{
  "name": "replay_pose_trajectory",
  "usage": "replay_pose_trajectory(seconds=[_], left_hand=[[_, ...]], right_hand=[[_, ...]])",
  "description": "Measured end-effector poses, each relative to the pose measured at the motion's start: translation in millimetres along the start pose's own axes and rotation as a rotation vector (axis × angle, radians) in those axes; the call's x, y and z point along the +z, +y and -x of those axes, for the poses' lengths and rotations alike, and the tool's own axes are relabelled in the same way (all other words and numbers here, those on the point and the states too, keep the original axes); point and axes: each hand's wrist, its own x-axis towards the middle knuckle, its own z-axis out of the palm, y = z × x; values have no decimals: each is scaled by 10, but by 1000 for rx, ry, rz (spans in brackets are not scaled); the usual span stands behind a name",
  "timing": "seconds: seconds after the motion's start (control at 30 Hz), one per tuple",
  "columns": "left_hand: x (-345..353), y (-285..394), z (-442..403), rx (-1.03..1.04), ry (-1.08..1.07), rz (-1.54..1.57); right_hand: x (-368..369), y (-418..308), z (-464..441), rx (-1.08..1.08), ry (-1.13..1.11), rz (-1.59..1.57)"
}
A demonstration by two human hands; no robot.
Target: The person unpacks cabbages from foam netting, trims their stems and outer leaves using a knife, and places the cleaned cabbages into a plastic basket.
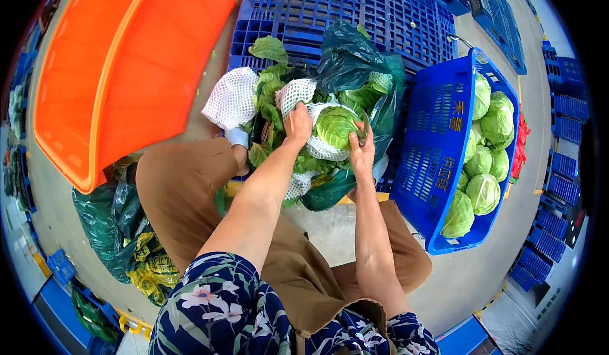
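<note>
A green cabbage [335, 127], partly wrapped in white foam netting, lies between my two hands in front of me. My left hand [298, 124] is closed on the white netting [295, 94] at the cabbage's left. Fingers of my right hand [362, 149] press the cabbage's right side, and the same hand holds a thin, dark curved tool [364, 122], perhaps a knife. Loose leaves [269, 49], more netting and a dark green plastic bag [352, 57] surround the cabbage.
A blue basket [431, 158] with several trimmed cabbages [497, 120] stands at the right. The orange tub [146, 70] is at the upper left. Blue pallets [355, 6] lie ahead. Green plastic bags [111, 222] rest at the lower left. My bent knees flank the work.
</note>
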Motion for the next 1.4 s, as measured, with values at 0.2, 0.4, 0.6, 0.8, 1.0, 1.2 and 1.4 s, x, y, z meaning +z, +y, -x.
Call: replay_pose_trajectory(seconds=[0.2,0.4,0.6,0.8,1.0,1.2,1.4], left_hand=[[18,-372,-34,297,-84,-244],[198,-547,58,510,-74,-542],[187,-614,205,559,4,-279],[-318,107,332,367,126,100],[-106,600,519,208,-35,20],[-116,537,583,102,-107,268],[-487,706,1109,233,156,288]], right_hand=[[-50,-55,-64,71,-51,57],[-343,251,-295,389,-65,-223],[-491,317,-471,404,-117,-168],[-508,442,-323,354,-80,-191],[-469,215,46,159,-73,-189],[-378,-19,471,84,-91,-247],[-276,-267,732,181,-102,-303]])
